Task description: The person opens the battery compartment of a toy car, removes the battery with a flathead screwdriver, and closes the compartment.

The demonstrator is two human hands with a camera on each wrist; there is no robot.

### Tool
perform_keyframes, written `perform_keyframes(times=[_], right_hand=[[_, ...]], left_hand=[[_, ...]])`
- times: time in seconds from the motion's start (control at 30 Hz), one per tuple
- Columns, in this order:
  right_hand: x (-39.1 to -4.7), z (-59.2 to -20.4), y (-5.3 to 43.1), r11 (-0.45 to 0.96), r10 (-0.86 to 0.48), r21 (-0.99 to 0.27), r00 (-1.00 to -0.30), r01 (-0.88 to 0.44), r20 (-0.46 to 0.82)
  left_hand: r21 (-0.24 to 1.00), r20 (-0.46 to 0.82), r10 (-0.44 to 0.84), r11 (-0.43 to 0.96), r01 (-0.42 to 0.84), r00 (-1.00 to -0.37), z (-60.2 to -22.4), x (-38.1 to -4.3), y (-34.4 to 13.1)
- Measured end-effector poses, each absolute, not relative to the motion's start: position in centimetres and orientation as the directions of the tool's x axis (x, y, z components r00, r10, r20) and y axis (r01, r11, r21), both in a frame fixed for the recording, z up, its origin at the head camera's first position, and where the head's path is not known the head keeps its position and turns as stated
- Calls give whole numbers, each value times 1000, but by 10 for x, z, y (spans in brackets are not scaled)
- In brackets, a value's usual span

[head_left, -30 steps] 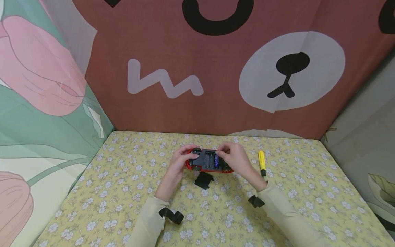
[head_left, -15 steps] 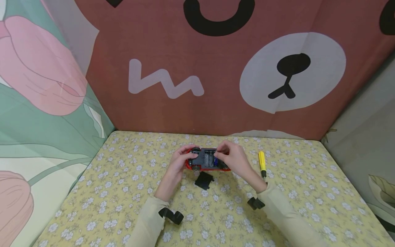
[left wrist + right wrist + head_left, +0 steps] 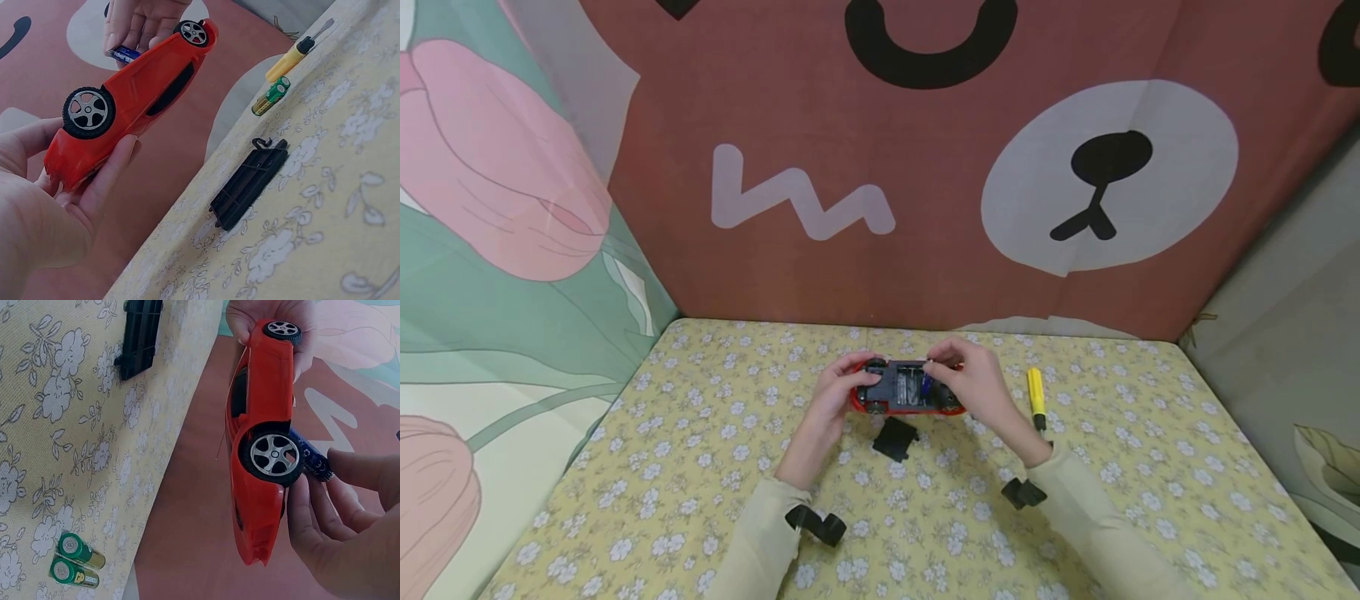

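A red toy car [image 3: 886, 393] is held above the table with its dark underside up and the battery compartment uncovered. My left hand [image 3: 833, 393] grips one end of it, thumb on the underside. At the compartment, my right hand [image 3: 976, 382] pinches a blue battery [image 3: 312, 459], which slants out of the car in the right wrist view. Its far end is hidden by the car body. Below the car, a black battery cover [image 3: 895, 439] lies on the table. Two green batteries [image 3: 270, 97] lie side by side there too, not visible in the head view.
To the right of my right hand lies a screwdriver [image 3: 1036, 396] with a yellow handle. A flowered yellow cloth [image 3: 700, 467] covers the table. Behind its far edge hangs a reddish-brown curtain [image 3: 925, 275] with a bear print.
My right hand has shifted slightly at the compartment, and its fingers now hide more of the blue battery's end. The car tipped a little; my left hand keeps its grip.
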State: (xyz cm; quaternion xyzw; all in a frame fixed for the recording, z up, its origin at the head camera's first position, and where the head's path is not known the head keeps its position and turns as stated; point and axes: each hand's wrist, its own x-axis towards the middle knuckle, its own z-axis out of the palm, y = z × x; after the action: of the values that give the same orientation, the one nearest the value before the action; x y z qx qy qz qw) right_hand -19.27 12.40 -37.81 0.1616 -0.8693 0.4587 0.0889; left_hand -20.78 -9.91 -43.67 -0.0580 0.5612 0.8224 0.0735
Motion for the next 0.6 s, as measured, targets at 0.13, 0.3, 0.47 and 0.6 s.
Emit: perform_keyframes(times=[0.13,0.3,0.47,0.6], right_hand=[[-192,-377,125,519,-191,-773,-930,-366,312],[-194,-375,127,506,-165,-773,-922,-383,349],[-196,-375,130,463,-133,-808,-930,-364,342],[-198,-375,134,412,-122,-846,-940,-339,318]], left_hand=[[913,-181,50,-364,-186,-982,-437,-207,-99],[912,-179,60,-364,-188,-982,-437,-207,-99],[913,-183,59,-360,-192,-981,-436,-207,-99],[912,-187,60,-361,-196,-981,-436,-207,-99]])
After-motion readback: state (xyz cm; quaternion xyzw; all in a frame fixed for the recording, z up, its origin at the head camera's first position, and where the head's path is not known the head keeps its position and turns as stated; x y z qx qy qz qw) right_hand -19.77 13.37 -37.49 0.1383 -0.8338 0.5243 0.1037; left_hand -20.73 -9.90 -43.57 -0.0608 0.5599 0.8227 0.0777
